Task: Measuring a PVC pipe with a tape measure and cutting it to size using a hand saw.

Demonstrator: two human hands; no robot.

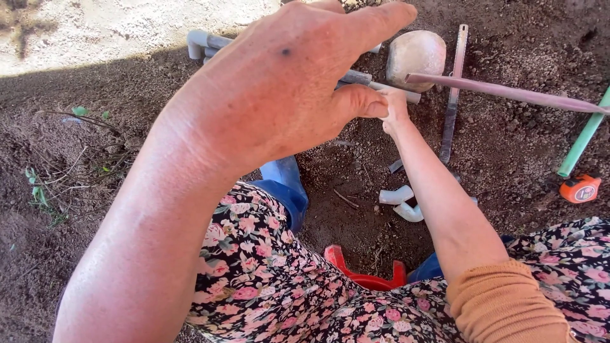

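Right hand [395,107]: reaches down to the grey pipe [381,87] and rests on it near its end; the fingers are hidden behind the hand, so whether they close round the pipe cannot be told.
Left hand [286,82]: raised close to the camera, fingers together and lightly curled, thumb tip beside the right hand; it covers the pipe's middle (any hold on it is hidden).
Grey pipe: lies on the dirt above the hands, with an elbow fitting [198,43] at its left end; only the two ends show.
Round stone [416,56]: one, just behind the pipe's right end.
Saw blade [452,95]: one, lying upright in view beside the stone.
Rod [508,92]: one, thin and brownish, crossing from the stone to the right edge, cut off there.
Green pipe [581,140]: one, cut off at the right edge.
Tape measure [580,188]: one, orange, at the green pipe's foot.
White elbows [401,202]: two, on the soil under the right forearm.
Red stool [365,273]: mostly hidden by the floral dress [279,279].
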